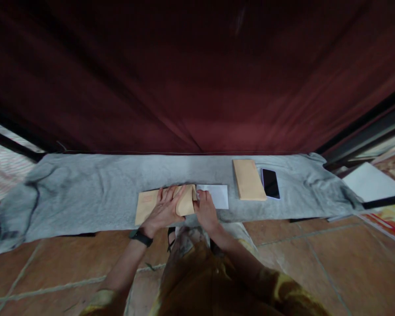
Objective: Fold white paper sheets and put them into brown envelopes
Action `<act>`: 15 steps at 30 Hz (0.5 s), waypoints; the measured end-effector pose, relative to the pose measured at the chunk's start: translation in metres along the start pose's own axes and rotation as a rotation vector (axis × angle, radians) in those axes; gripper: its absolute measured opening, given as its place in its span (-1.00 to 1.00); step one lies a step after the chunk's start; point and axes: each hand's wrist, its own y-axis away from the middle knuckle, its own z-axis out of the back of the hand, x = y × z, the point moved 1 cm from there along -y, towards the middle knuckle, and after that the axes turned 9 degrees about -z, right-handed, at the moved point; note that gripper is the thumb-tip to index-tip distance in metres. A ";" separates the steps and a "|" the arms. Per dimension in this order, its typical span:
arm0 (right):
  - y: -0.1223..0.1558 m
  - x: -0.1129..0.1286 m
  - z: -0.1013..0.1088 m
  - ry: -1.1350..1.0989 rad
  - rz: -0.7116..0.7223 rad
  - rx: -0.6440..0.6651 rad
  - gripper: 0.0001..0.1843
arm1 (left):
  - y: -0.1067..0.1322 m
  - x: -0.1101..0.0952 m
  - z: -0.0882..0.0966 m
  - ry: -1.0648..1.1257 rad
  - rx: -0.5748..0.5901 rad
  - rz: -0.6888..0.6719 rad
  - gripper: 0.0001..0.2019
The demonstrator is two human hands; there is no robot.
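A tan paper envelope (145, 207) lies lengthwise on the grey cloth in front of me. My left hand (166, 210) rests flat on it with the fingers spread, and a dark watch band circles that wrist. The envelope's right end bulges up and gapes. At that mouth, my right hand (206, 213) has its fingers curled over a folded white paper (221, 196). Its thumb touches the envelope's edge. The paper's right part lies on the cloth; whether its left end is inside the envelope is hidden by my right hand.
A stack of tan envelopes (248, 180) lies to the right, with a phone (270, 183) beside it. The grey cloth (95, 193) covers a narrow bench before a dark red curtain (197, 87). Printed papers (390, 217) and a white sheet (370, 182) are at far right.
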 end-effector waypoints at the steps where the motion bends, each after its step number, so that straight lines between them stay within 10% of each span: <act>1: 0.002 0.003 0.004 0.072 0.049 0.006 -0.64 | 0.000 -0.001 0.001 -0.015 -0.010 0.004 0.18; 5: 0.000 0.007 0.015 0.089 0.062 0.174 -0.78 | 0.000 -0.009 0.005 -0.081 -0.033 -0.007 0.14; 15: -0.030 0.011 0.053 -0.875 -0.448 0.788 -0.65 | -0.007 -0.039 0.012 -0.123 -0.103 -0.041 0.06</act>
